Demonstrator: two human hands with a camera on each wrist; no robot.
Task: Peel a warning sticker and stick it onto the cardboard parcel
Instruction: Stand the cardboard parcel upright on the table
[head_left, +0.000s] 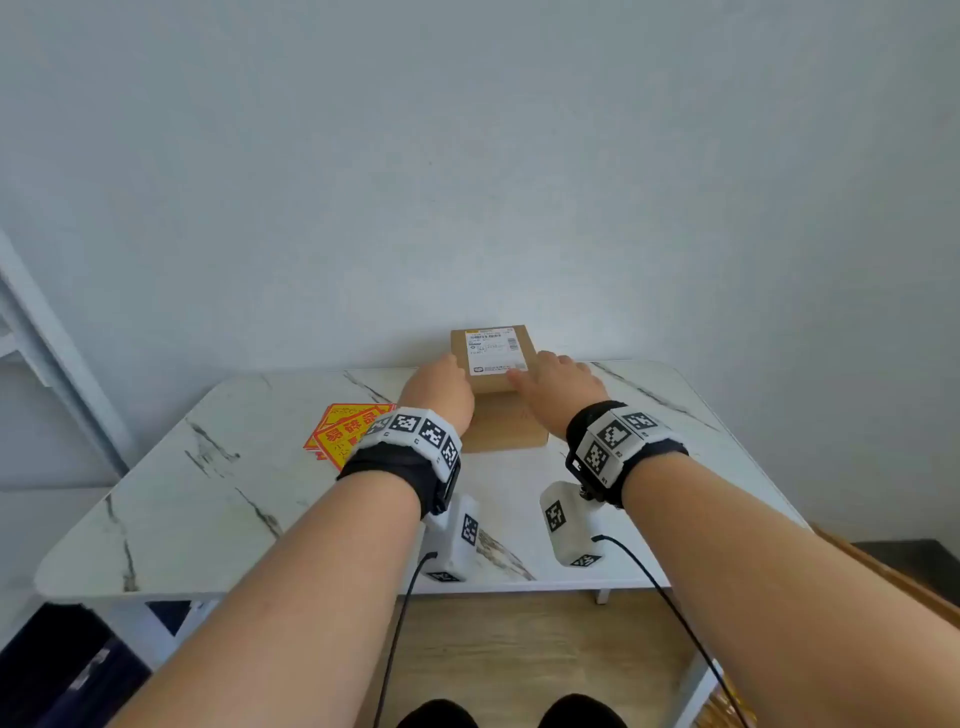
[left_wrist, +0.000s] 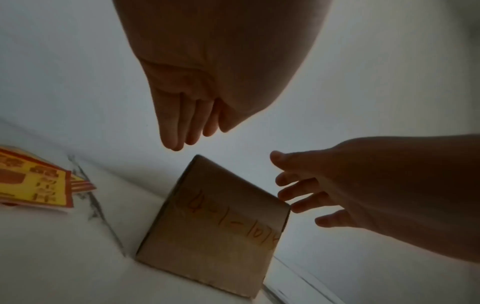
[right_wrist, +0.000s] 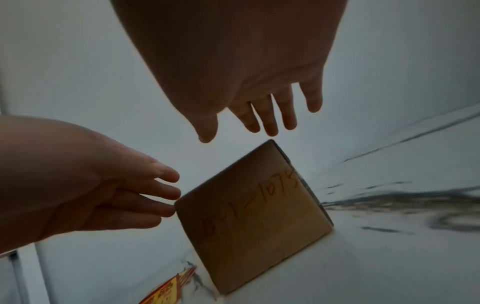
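The cardboard parcel (head_left: 498, 395) stands near the desk's (head_left: 218, 499) far edge, bearing a white shipping label (head_left: 492, 351) but no warning sticker. Both hands reach for it: the left hand (head_left: 439, 387) and right hand (head_left: 558, 382) flank its top, fingers (left_wrist: 298, 193) straight and spread, gripping nothing. The warning stickers (head_left: 343, 431) lie stacked toward the left edge, unpeeled. Everything remains to do, I judge.

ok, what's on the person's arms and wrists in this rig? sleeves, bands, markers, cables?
Bare forearms, no sleeves. The left hand and right hand are ungloved. Each wrist has a black strap under a white band printed with black-and-white square fiducial tags: left band, right band. A white tagged camera block hangs under each wrist, each trailing a thin black cable.
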